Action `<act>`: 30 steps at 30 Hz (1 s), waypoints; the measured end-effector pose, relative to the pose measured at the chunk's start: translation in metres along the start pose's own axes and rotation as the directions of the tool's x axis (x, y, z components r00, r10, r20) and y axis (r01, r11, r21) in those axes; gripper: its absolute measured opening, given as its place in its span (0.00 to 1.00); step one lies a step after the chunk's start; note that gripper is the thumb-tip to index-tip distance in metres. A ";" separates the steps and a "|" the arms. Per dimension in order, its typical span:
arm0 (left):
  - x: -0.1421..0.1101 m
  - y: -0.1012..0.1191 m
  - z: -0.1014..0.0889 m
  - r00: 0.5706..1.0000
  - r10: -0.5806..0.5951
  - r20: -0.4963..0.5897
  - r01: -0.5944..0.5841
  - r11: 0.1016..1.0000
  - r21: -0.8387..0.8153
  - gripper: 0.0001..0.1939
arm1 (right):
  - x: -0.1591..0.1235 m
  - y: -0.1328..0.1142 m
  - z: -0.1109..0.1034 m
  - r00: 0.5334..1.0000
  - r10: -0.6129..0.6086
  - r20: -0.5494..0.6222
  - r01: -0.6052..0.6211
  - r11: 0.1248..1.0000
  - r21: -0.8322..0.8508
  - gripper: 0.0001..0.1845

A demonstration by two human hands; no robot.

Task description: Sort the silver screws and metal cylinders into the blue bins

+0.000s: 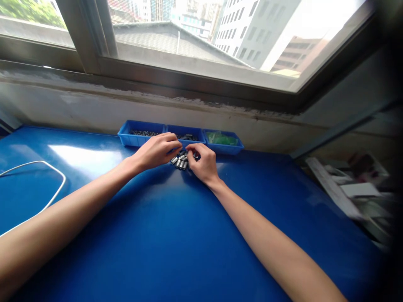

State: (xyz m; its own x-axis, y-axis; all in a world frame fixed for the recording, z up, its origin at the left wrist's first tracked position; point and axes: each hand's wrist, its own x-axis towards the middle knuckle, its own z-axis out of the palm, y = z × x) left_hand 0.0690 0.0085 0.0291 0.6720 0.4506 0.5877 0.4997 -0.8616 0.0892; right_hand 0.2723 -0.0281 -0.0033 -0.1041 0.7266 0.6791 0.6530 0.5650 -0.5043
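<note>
A small pile of silvery metal pieces (pixel 180 162), short and block-like, lies on the blue tabletop between my two hands. My left hand (pixel 159 150) is just left of and above the pile. Its fingers are loosely bent, a narrow gap shows between thumb and forefinger, and I see nothing held there. On the pile's right side is my right hand (pixel 204 162), with thumb and forefinger drawn into a pinch. Whatever lies between those fingertips is too small to make out. Part of the pile is hidden behind the right hand's fingers.
Behind my hands, against the wall, stand three joined blue bins: the left bin (pixel 126 139) with small dark parts, the middle bin (pixel 201 135) with dark metal parts, the right bin (pixel 239 147) with green pieces. A white cable (pixel 64 179) curves at left. Blurred clutter (pixel 359 188) sits right.
</note>
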 end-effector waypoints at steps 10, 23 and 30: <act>-0.024 -0.008 -0.011 0.951 -0.023 0.308 0.057 0.993 -0.101 0.16 | 0.000 -0.001 0.000 0.999 0.013 0.053 -0.012 1.000 -0.022 0.08; -0.023 -0.008 -0.002 0.961 -0.115 0.253 0.167 0.967 -0.195 0.15 | 0.001 0.000 -0.001 0.996 0.012 0.084 -0.012 1.000 0.004 0.08; -0.019 -0.005 -0.002 0.938 -0.321 0.129 0.346 0.880 -0.326 0.15 | 0.000 0.001 0.000 0.997 0.005 0.082 -0.006 1.000 0.011 0.08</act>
State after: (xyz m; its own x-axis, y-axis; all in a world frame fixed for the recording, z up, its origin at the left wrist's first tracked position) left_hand 0.0527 0.0033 0.0190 0.5403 0.7297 0.4191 0.4938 -0.6782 0.5442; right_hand 0.2724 -0.0273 -0.0036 -0.1624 0.7591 0.6304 0.6452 0.5651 -0.5142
